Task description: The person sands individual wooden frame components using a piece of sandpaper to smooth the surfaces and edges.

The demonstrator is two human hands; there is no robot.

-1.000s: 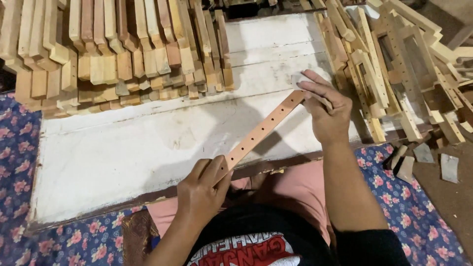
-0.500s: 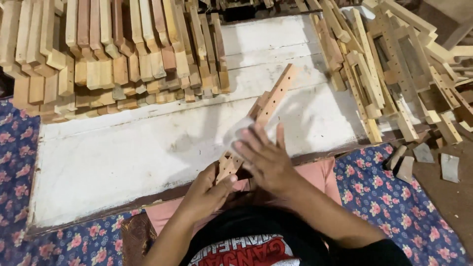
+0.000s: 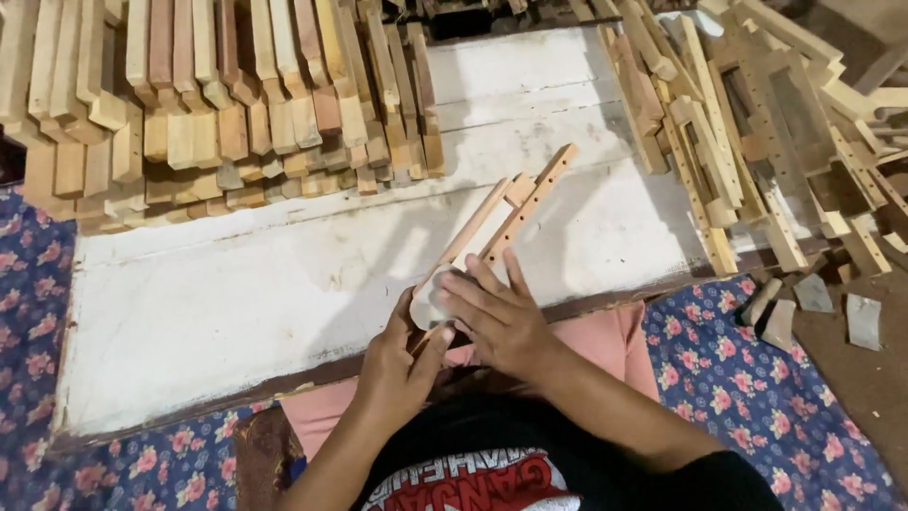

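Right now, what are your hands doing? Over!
Left hand grips near end of the holed wooden frame piece. Right hand presses a pale sanding pad on it. White board bare underneath, nothing blocking.

A single head-worn camera looks steeply down and forward from close above the lap, across the white tabletop (image 3: 236, 293) to its far edge.

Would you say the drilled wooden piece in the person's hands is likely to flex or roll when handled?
The drilled wooden piece probably stays stiff: it juts past both hands unsupported without sagging. Its flat faces suggest it would not roll. It seems light, since the left hand grips only one end.
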